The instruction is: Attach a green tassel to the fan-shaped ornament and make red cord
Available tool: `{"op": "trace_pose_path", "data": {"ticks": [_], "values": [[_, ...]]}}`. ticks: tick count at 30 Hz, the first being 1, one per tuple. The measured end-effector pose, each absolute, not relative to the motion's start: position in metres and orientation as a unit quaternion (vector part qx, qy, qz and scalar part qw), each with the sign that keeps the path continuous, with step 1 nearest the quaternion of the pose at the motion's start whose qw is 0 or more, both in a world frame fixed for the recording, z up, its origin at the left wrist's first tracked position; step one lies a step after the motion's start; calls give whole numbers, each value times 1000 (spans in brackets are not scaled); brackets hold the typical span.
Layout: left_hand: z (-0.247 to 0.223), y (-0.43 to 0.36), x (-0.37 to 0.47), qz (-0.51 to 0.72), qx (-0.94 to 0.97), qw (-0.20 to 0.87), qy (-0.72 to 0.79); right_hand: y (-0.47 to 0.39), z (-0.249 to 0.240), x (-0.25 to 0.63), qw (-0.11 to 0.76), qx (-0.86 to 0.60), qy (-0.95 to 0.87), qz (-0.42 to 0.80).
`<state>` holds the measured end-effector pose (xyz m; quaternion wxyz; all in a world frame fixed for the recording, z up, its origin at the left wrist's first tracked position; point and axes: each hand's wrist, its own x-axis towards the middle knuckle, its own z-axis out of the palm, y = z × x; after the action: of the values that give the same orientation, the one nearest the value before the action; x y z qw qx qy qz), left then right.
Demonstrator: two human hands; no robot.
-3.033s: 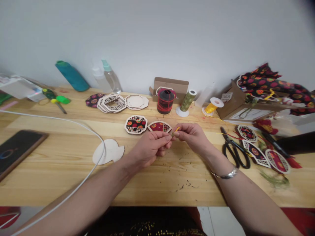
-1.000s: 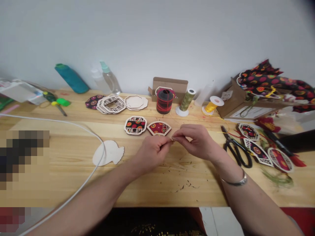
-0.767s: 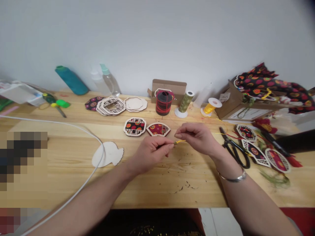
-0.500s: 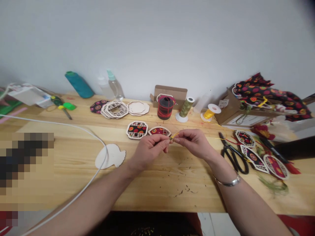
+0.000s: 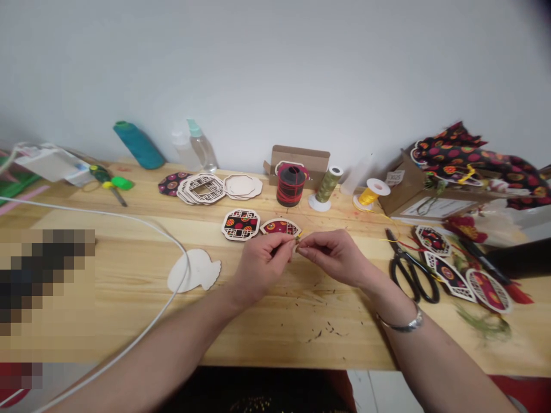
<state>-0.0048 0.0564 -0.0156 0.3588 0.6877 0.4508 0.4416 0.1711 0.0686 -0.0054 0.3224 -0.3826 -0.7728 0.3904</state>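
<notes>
The left hand (image 5: 263,261) and right hand (image 5: 334,257), both pinched closed, grip a yellow-green thread (image 5: 298,238) (mostly hidden) near the fan-shaped ornament (image 5: 276,227)

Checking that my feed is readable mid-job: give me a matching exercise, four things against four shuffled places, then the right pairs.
Things:
1. Yellow-tipped strand
2. Olive spool
3. White cable
4. Silver bracelet

Places:
A. Passing over the white cut-out
B. Around the right wrist
C. Between the red-and-black spool and the yellow spool
D. Where the left grip and right grip nearly meet

Pairs: 1-D, 2-C, 3-A, 4-B.
</notes>
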Motion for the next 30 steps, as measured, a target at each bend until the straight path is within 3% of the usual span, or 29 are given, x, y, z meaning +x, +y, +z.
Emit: {"op": "trace_pose_path", "data": {"ticks": [30], "values": [[-18, 54, -4, 428, 705, 292, 484, 67, -1, 174, 307, -355, -825, 314]]}}
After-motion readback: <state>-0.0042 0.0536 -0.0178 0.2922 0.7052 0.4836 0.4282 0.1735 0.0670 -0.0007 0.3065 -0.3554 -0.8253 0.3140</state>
